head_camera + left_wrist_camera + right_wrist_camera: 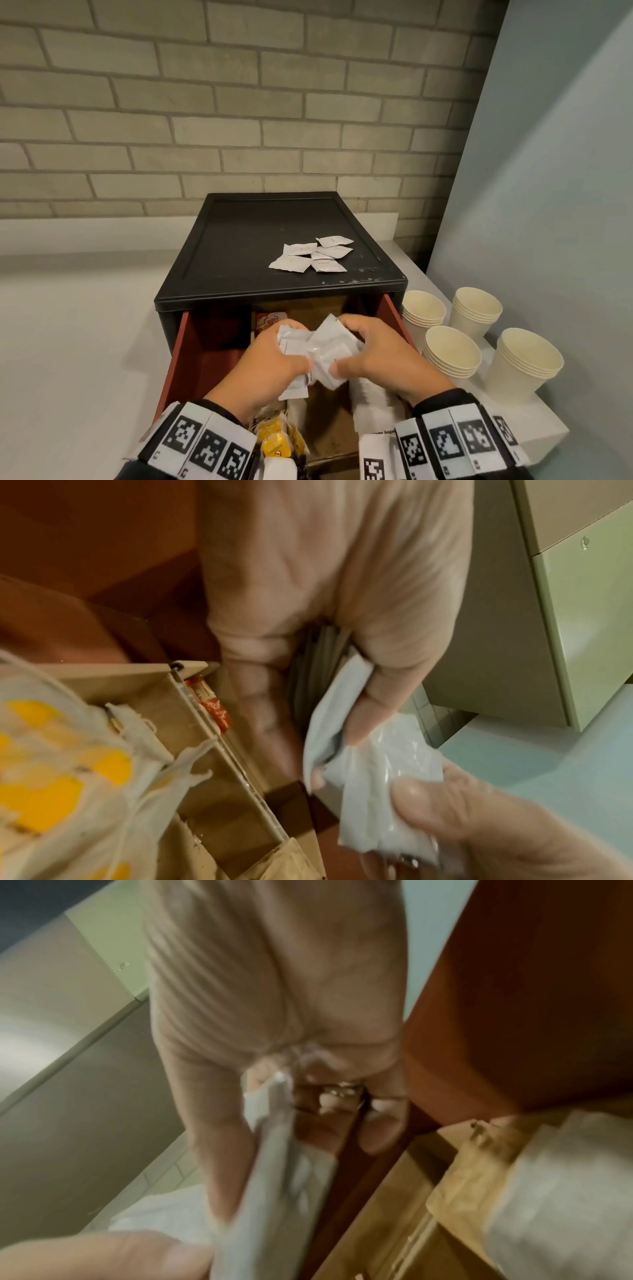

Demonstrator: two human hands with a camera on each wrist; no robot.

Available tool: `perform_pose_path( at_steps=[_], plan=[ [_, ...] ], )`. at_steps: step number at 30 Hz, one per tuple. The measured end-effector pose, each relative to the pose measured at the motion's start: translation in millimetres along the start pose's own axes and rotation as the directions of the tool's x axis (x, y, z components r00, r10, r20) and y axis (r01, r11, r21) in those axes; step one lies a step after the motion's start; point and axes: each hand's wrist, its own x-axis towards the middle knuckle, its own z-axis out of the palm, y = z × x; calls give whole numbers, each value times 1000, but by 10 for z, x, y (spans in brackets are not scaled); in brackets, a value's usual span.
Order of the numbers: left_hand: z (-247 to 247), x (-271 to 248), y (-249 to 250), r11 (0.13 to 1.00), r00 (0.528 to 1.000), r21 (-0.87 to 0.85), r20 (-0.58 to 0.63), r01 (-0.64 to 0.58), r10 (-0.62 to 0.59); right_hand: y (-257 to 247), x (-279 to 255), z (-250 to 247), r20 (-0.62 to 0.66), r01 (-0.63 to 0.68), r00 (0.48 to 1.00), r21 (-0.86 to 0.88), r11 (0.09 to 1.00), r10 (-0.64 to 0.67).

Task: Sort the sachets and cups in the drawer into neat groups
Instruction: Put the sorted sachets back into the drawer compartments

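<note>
Counts, head view: four stacks of cream paper cups (451,351) on the white counter (75,329) at 3 o'clock of the black drawer unit (274,240), two nearer the wall, two nearer the camera; cups per stack not countable. About six loose white sachets (313,257) lie in an overlapping cluster on the unit's top, toward its 4 o'clock corner. The red-walled drawer (185,346) is pulled open. Inside: cardboard dividers, a red-and-white coffee sachet (270,321) at 12 o'clock, yellow-tagged tea bags (277,445) at 7 o'clock, and a white stack of packets (371,399) at 5 o'clock; counts of these cannot be told. Above the drawer's centre, both hands meet on one bundle of white sachets (320,353). Left hand (277,359): fingers and thumb curled round a fanned stack of them, several edges visible in the left wrist view; exact number unclear. Right hand (373,353): thumb and fingers pinch the same bundle from 3 o'clock; right wrist view blurred but shows sachets clamped between thumb and fingers. Both wrists carry bands with black-and-white markers (202,445).
</note>
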Motion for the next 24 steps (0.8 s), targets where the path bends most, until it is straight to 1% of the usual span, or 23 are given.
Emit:
perform_pose_path(
  at_steps=[2, 4, 7, 9, 12, 15, 17, 19, 20, 22, 24],
  plan=[
    [-5, 12, -24, 999, 1000, 42, 20, -4, 3, -15, -22, -2, 69, -26, 997, -57, 998, 30],
    [-9, 19, -33, 998, 1000, 57, 6, -5, 4, -22, -30, 19, 111, -63, 991, -64, 996, 70],
    [-5, 21, -34, 1000, 1000, 25, -27, 0, 0, -30, -12, 115, 150, -72, 985, -78, 994, 83],
    [-11, 34, -43, 1000, 997, -30, -78, 3, -6, -3, 21, 153, 133, -49, 990, -48, 998, 55],
    [-39, 50, -67, 977, 988, -211, -142, 35, -66, 34, 43, 134, 59, -32, 998, 84, 996, 27],
    [-30, 42, -36, 924, 981, -374, -132, 81, -139, 40, 50, 81, -10, -72, 997, 302, 951, 79],
    [2, 39, -16, 883, 978, -454, -99, 120, -184, 30, 49, 80, -45, -94, 992, 399, 912, 122],
    [53, 13, 31, 832, 979, -533, -35, 152, -201, 33, 60, 125, -58, -95, 990, 412, 906, 130],
    [75, 7, 36, 823, 981, -546, -15, 155, -195, 32, 65, 160, -61, -88, 991, 401, 912, 123],
    [98, -3, 37, 826, 984, -545, -19, 140, -180, 30, 68, 219, -67, -80, 991, 372, 925, 113],
    [85, -18, 57, 828, 985, -545, -23, 129, -169, 5, 57, 226, -52, -78, 993, 387, 919, 107]
  ],
)
